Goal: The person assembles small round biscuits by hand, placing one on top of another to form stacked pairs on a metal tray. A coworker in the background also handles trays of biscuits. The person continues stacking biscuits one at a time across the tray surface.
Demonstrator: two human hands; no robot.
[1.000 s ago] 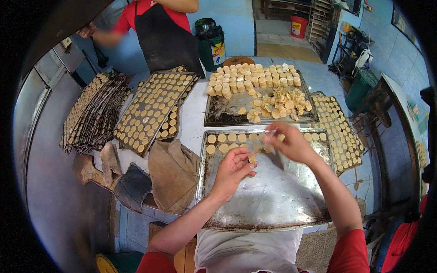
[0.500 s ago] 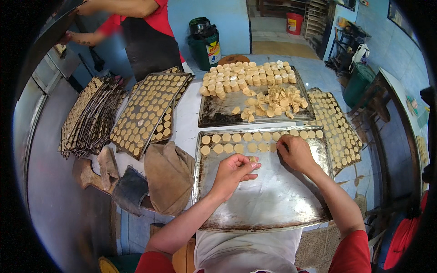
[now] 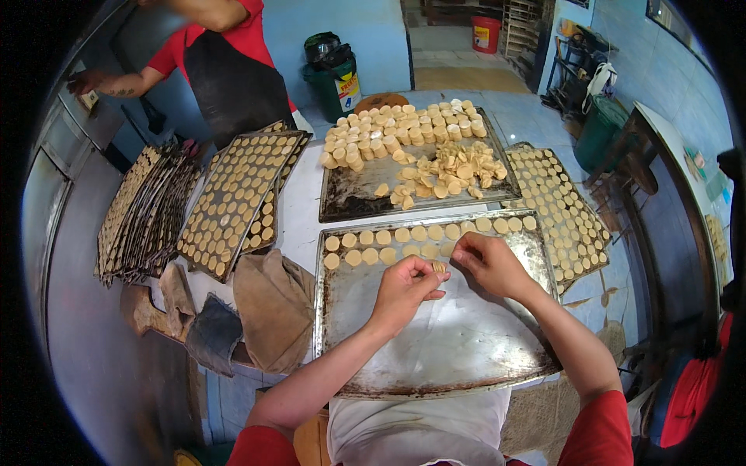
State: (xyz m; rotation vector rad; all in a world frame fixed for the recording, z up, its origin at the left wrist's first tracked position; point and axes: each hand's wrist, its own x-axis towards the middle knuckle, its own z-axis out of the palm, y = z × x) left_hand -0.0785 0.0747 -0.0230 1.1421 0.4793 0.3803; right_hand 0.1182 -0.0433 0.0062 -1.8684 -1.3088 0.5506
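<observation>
Blue wall [image 3: 365, 23], white table [image 3: 298, 208]. Clock read from the near tray [image 3: 458, 349], 12 pointing away from the worker. At 10, left hand [image 3: 406, 293] pinches a short stack of pale discs [image 3: 439, 266] between thumb and fingers. At 2, right hand [image 3: 497, 266], fingertips bunched just beside that stack; cannot tell if it grips a disc. At 12, two rows of discs [image 3: 419, 233], the second bare toward its right end. Step, as I judge it: filling that row. Next move seems to call for freeing one disc cleanly, laying it flat. Beyond, at 12, far tray [image 3: 350, 190] with columns and a loose heap [image 3: 458, 167]. Farther, at 11, co-worker, black apron [image 3: 233, 93].
</observation>
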